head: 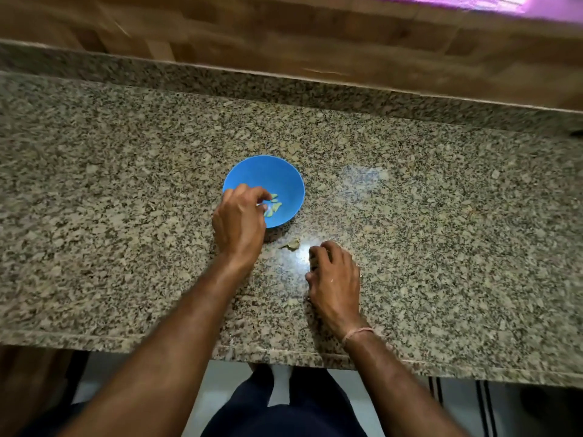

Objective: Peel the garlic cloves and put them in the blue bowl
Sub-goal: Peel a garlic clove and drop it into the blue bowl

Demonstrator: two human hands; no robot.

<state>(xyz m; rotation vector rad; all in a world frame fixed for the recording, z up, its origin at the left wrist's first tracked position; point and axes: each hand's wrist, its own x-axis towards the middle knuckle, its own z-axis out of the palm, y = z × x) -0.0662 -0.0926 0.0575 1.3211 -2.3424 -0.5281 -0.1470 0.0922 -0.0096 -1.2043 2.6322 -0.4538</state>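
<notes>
- Our left hand (239, 216) reaches over the near rim of the blue bowl (268, 173), fingers curled down toward its inside. Whether they pinch a clove or nothing we cannot tell, since the fingertips overlap the bowl's contents.
- A small heap of peeled cloves (273, 207), pale yellow-green, lies at the bottom of the bowl, just beside those fingertips. The bowl stands upright on the speckled granite desk (441, 216).
- Our right hand (335, 279) lies knuckles-up on the desk, apart from the bowl, fingers bent under. Anything it may hold is hidden beneath the palm, so we cannot say whether it grips something.
- A scrap of papery skin (291, 244) lies on the desk between the bowl and the right hand, touching neither as far as we can see.
- A thin thread band (358, 334) circles the right wrist.
- Handling, as we judge it: a clove is light and firm, small enough for a thumb-and-finger pinch across its broad sides. Once peeled it is likely smooth and a little tacky. A gentle pinch at the thick middle should serve better than one at the tapered tip, where it could squirt loose.
- The skin looks thin, dry and brittle. We would expect it to tear away from the root end and cling to fingers rather than fall clean.
- The bowl looks like light plastic and could skid or tip if a hand leans on its rim. Cloves are best let go from just above, not pressed in.
</notes>
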